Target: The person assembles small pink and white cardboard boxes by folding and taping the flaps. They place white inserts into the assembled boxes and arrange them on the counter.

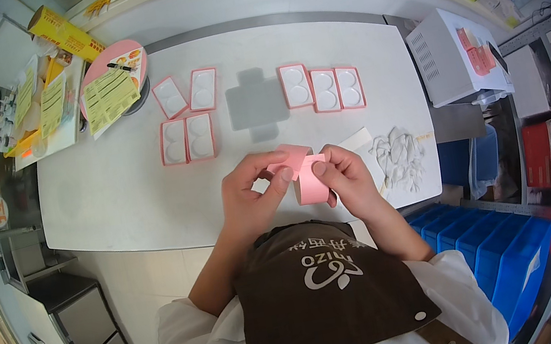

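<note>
A pink card strip [310, 189], bent and partly folded, is held up over the table's near edge. My left hand [253, 189] pinches its left end between thumb and fingers. With the thumb on its face, my right hand [345, 176] grips the other side. Farther off lie shallow pink boxes with white inserts, each having two round hollows: several boxes [200, 138] to the left and three boxes [325, 90] to the right. Between the two groups is a grey cross-shaped flat piece [257, 104].
Crumpled white gloves [399, 159] lie on the white table [118, 191] at the right. A pink round stand [133, 50] with papers occupies the far left. A white appliance [450, 59] stands beyond the right edge; blue crates [492, 245] are below it.
</note>
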The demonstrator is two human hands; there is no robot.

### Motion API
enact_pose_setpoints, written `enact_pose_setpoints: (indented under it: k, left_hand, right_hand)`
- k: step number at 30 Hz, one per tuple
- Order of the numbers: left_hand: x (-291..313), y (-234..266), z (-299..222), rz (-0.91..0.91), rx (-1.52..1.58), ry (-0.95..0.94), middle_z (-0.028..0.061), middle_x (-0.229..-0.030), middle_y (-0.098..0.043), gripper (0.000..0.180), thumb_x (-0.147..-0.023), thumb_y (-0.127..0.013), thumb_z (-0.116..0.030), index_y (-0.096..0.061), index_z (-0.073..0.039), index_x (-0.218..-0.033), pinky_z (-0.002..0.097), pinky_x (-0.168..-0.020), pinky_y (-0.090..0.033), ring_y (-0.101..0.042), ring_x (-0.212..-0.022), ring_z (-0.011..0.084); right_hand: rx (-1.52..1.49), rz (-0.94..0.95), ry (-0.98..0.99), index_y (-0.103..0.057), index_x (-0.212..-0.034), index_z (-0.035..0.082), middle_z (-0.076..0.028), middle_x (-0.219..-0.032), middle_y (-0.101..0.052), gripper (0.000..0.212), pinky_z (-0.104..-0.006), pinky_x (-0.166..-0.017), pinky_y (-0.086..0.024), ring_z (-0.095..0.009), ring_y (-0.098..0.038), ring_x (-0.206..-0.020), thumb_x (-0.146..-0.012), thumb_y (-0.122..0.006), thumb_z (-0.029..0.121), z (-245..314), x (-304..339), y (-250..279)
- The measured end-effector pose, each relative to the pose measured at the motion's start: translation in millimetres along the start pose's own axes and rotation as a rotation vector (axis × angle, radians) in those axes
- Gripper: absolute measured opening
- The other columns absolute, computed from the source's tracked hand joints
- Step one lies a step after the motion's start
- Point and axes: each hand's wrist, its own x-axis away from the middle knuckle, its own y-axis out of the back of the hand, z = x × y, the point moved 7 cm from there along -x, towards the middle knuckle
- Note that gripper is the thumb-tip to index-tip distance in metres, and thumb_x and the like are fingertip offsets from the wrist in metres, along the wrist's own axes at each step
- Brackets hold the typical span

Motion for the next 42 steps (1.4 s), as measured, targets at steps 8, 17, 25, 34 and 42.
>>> enact_pose_setpoints:
  k: [8, 17, 25, 34, 42]
  left_hand:
    - [7, -2, -29, -0.010, -0.138, -0.138, 0.0089, -0.104, -0.075, 0.022, -0.094, -0.075, -0.006, -0.074, -0.002, -0.115, 0.0298, -0.083, -0.055, -0.069, -0.091, 0.0145]
    - [7, -3, -34, -0.034, -0.251, -0.171, 0.0116, -0.092, -0.077, 0.019, -0.103, -0.064, -0.010, -0.074, -0.003, -0.117, 0.0288, -0.071, -0.055, -0.071, -0.080, 0.0169]
    - [8, -7, -34, -0.078, -0.263, -0.152, 0.0108, -0.095, -0.078, 0.018, -0.103, -0.065, -0.011, -0.076, -0.006, -0.117, 0.0295, -0.068, -0.054, -0.072, -0.076, 0.0167]
    - [5, -5, -35, 0.055, -0.255, -0.046, 0.0100, -0.105, -0.076, 0.024, -0.105, -0.065, -0.013, -0.073, -0.002, -0.124, 0.0287, -0.081, -0.054, -0.066, -0.088, 0.0128]
    - [9, -1, -22, -0.020, -0.151, 0.020, 0.0135, -0.108, -0.076, 0.027, -0.107, -0.061, -0.016, -0.070, -0.003, -0.127, 0.0310, -0.081, -0.055, -0.070, -0.091, 0.0176]
  right_hand:
    - [-0.043, 0.032, 0.040, -0.057, -0.087, 0.009, 0.002, -0.069, -0.059, 0.028, -0.0202, -0.046, -0.039, -0.003, -0.053, -0.052, -0.107, -0.063, 0.027, 12, 5, -5]
    - [0.066, -0.037, 0.122, -0.056, -0.082, 0.007, 0.004, -0.065, -0.055, 0.031, -0.0221, -0.051, -0.043, -0.005, -0.058, -0.055, -0.108, -0.064, 0.023, 17, 9, -15]
    - [0.023, -0.151, 0.167, -0.057, -0.083, 0.004, 0.001, -0.068, -0.059, 0.033, -0.0233, -0.054, -0.046, -0.008, -0.063, -0.059, -0.108, -0.062, 0.023, 20, 9, -17]
    - [0.046, -0.125, 0.114, -0.057, -0.082, 0.005, 0.001, -0.067, -0.058, 0.034, -0.0235, -0.054, -0.046, -0.008, -0.063, -0.060, -0.108, -0.062, 0.024, 13, 10, -15]
    - [0.146, -0.041, 0.145, -0.055, -0.081, 0.005, 0.001, -0.068, -0.058, 0.034, -0.0240, -0.054, -0.046, -0.007, -0.063, -0.060, -0.108, -0.063, 0.024, 19, 8, -20]
